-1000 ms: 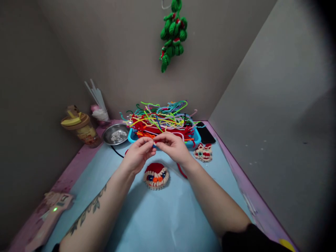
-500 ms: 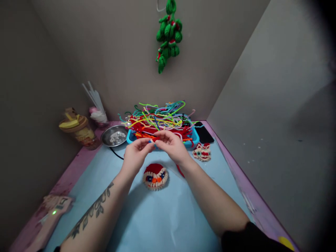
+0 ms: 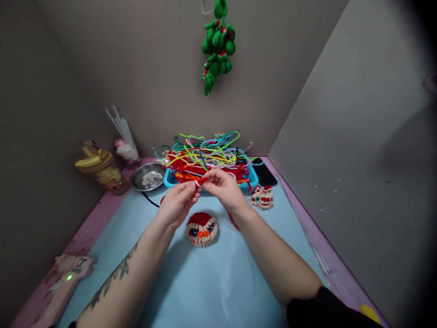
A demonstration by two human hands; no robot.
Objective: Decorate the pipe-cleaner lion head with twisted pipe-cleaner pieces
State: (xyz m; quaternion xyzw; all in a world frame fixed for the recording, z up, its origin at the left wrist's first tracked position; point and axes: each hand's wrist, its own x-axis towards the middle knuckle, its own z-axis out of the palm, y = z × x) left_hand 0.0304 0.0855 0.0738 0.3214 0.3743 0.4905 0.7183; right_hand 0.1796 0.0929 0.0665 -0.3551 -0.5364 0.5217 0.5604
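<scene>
My left hand (image 3: pixel 177 202) and my right hand (image 3: pixel 223 187) meet above the blue table top (image 3: pixel 205 282), fingertips pinched together on a short red pipe cleaner piece (image 3: pixel 202 181). Just below the hands lies a round red and cream pipe-cleaner face (image 3: pixel 201 230) with blue eyes and an orange middle. Behind the hands a blue tray (image 3: pixel 254 178) is heaped with tangled pipe cleaners (image 3: pixel 205 157) in many colours. A red strand (image 3: pixel 235 222) runs under my right wrist.
A second cream and red pipe-cleaner figure (image 3: pixel 262 197) lies at the right, a black phone (image 3: pixel 264 174) behind it. A metal dish (image 3: pixel 148 176), a lidded jar (image 3: pixel 100 169) and a cup of straws (image 3: pixel 124 145) stand at the left. Green figures (image 3: pixel 217 45) hang on the wall. A lit device (image 3: pixel 68 279) lies front left.
The hands stayed pinched together and rose slightly toward the tray. The small piece between the fingertips now shows red instead of blue.
</scene>
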